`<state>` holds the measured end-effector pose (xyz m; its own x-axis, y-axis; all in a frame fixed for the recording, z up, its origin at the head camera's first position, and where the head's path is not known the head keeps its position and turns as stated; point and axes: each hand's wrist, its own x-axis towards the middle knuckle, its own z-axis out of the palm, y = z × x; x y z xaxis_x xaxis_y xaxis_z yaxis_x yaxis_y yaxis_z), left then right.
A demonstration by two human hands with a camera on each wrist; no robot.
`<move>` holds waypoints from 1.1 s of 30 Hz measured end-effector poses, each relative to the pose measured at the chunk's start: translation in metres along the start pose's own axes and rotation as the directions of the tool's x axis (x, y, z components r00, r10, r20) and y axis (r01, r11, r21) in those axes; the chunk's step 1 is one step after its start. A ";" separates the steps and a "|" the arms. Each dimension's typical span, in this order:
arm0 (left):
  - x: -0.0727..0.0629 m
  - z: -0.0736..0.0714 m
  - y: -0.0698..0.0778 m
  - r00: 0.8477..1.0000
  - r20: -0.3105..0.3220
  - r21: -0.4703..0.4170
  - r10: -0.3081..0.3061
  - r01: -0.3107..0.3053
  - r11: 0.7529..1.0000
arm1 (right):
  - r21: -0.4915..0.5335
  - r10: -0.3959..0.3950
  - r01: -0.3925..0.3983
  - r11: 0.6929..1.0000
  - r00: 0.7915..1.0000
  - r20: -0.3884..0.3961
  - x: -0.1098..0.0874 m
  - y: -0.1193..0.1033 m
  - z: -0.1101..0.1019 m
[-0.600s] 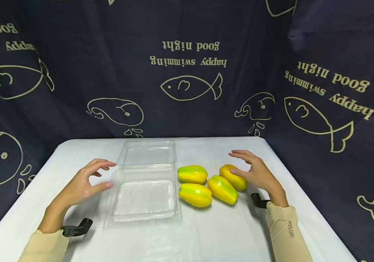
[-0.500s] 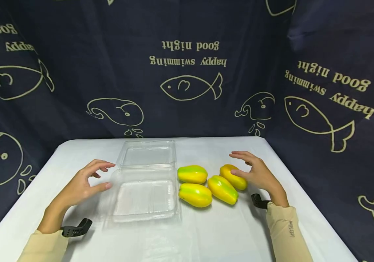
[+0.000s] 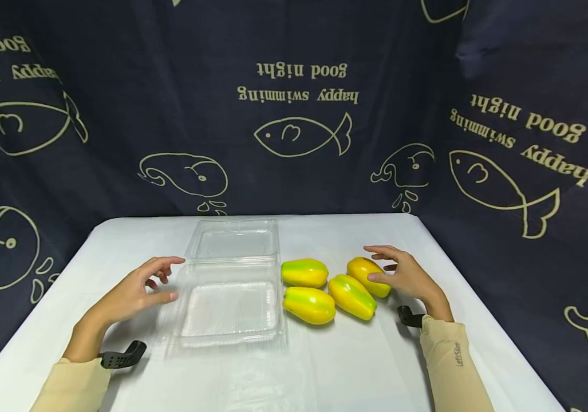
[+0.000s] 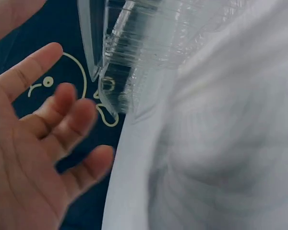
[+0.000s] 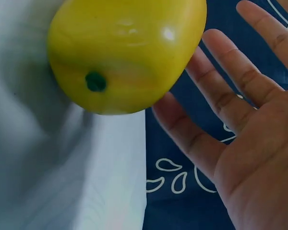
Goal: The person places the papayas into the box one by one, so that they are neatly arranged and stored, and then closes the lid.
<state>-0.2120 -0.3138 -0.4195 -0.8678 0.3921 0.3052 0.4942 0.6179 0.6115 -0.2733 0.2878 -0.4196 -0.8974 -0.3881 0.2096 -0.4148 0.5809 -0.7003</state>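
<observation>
A clear plastic clamshell box lies opened flat on the white table, its lid half at the back. To its left my left hand hovers with fingers relaxed and thumb apart, holding nothing. Several yellow-green papayas lie right of the box: one at back left, one in front of it, a slanted one and the rightmost. Over that rightmost papaya, my right hand spreads loosely; whether it touches is unclear. The right wrist view shows one papaya beside the uncurled fingers.
A white cloth covers the table. Dark blue curtain with fish and whale drawings surrounds its back and sides. Each wrist wears a black band, the left one and the right one.
The fingers of both hands have dipped slightly, and the left index finger now reaches out straighter. The view has shifted a little; box and papayas stay in place.
</observation>
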 end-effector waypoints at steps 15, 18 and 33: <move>0.003 0.002 -0.006 0.985 0.170 -0.100 -0.001 0.018 0.995 | 0.005 0.068 -0.069 0.998 0.995 0.078 -0.003 0.005 0.000; 0.002 0.002 -0.007 0.983 0.183 -0.117 0.004 0.018 0.993 | 0.020 0.076 -0.078 0.997 0.992 0.100 -0.001 0.006 0.003; 0.000 0.004 -0.006 0.975 0.217 -0.135 -0.042 0.073 0.988 | -0.043 0.134 -0.129 0.991 0.982 0.135 0.002 0.013 0.009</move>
<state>-0.2146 -0.3145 -0.4256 -0.8562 0.5039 0.1136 0.4181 0.5469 0.7253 -0.2787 0.2878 -0.4344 -0.9163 -0.4001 0.0200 -0.3017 0.6565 -0.6914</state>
